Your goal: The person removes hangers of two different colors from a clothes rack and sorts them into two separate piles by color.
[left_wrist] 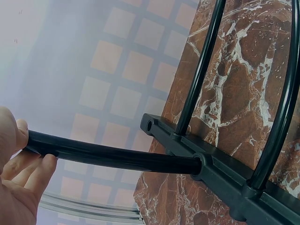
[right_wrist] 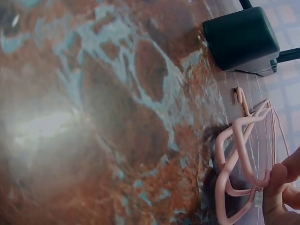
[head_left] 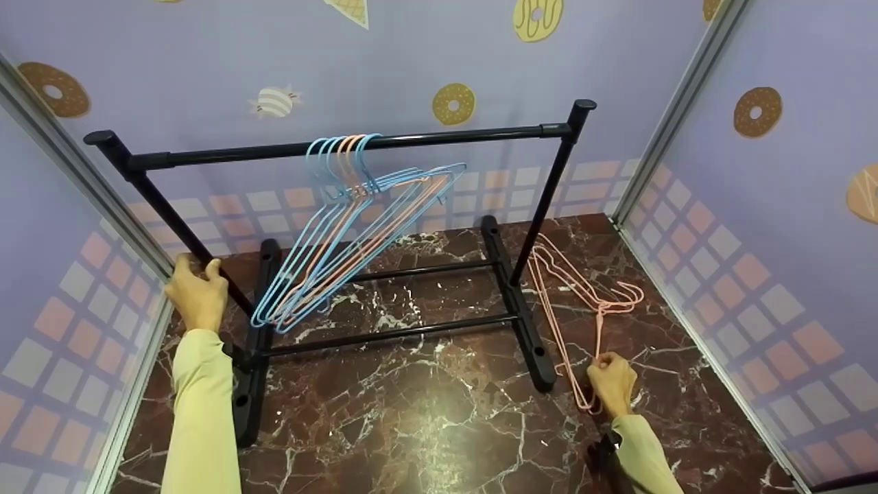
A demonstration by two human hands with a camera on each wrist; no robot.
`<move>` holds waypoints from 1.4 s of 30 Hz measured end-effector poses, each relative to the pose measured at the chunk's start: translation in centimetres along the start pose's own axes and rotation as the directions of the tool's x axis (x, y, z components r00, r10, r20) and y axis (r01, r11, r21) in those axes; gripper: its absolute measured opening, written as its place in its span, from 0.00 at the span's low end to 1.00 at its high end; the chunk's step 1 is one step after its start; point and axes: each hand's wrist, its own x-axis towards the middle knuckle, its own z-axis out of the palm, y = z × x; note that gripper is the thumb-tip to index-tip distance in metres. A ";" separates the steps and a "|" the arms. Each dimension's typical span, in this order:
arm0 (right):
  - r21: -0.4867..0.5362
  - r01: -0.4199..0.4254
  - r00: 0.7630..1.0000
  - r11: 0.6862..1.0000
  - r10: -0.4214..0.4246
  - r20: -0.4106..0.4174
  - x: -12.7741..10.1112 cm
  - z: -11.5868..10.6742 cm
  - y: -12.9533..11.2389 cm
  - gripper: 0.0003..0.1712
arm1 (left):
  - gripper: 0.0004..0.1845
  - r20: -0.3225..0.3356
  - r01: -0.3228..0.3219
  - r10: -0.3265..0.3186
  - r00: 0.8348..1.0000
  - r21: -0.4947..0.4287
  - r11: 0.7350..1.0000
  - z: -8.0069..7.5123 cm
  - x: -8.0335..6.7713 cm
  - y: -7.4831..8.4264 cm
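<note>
While the pink hangers (head_left: 579, 302) are lying on the marble floor (head_left: 411, 412) beside the rack's (head_left: 343, 147) right foot, the right hand (head_left: 610, 384) is pinching their hooks, fingers (right_wrist: 276, 187) curled round the wire. Away on the other side, the left hand (head_left: 195, 291) is gripping the rack's slanted left post (left_wrist: 112, 157), fingers (left_wrist: 40, 176) wrapped about it. Blue and pink hangers (head_left: 343, 233) are dangling from the rail above. Lifted carelessly, the wires could tangle or snag the foot. How many hangers lie stacked is hard telling; the right wrist view is blurring the floor.
</note>
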 end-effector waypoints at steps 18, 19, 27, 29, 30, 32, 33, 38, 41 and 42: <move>-0.012 0.010 0.993 1.000 -0.011 -0.121 -0.1 1.5 -0.5 0.10 | 0.16 0.019 0.010 -0.010 1.000 0.000 1.000 0.0 -0.1 0.0; -0.011 0.014 0.992 1.000 -0.015 -0.123 -0.1 1.4 -0.7 0.11 | 0.16 0.022 0.011 -0.011 1.000 -0.002 1.000 0.0 0.0 0.1; 0.068 0.149 0.984 0.987 -0.141 -0.112 0.1 1.7 -4.8 0.15 | 0.16 0.019 0.007 -0.007 1.000 -0.002 1.000 -0.1 0.0 -0.1; 0.097 0.211 0.974 0.973 -0.200 -0.109 0.1 1.9 -6.5 0.15 | 0.16 0.013 0.001 -0.001 1.000 -0.003 1.000 -0.1 0.0 -0.2; 0.106 0.245 0.966 0.964 -0.233 -0.112 0.2 2.0 -7.4 0.16 | 0.16 0.008 -0.002 0.002 1.000 -0.001 1.000 -0.1 0.0 -0.2; 0.116 0.306 0.949 0.945 -0.293 -0.117 0.3 2.3 -9.1 0.16 | 0.16 0.003 -0.011 0.011 1.000 -0.002 1.000 -0.1 0.0 -0.2; 0.119 0.339 0.938 0.933 -0.325 -0.121 0.4 2.4 -9.9 0.16 | 0.16 0.002 -0.013 0.013 1.000 -0.002 1.000 -0.1 0.0 -0.2; 0.161 0.472 0.881 0.867 -0.458 -0.119 0.8 3.2 -14.1 0.18 | 0.16 0.010 -0.017 0.017 1.000 -0.003 1.000 0.0 0.0 -0.2; 0.218 0.501 0.865 0.838 -0.495 -0.083 0.8 3.4 -16.8 0.19 | 0.16 0.018 -0.016 0.016 1.000 -0.008 1.000 -0.1 0.0 -0.2; 0.239 0.504 0.861 0.830 -0.503 -0.071 0.7 3.5 -17.6 0.18 | 0.16 0.022 -0.016 0.016 1.000 -0.008 1.000 -0.2 0.0 -0.2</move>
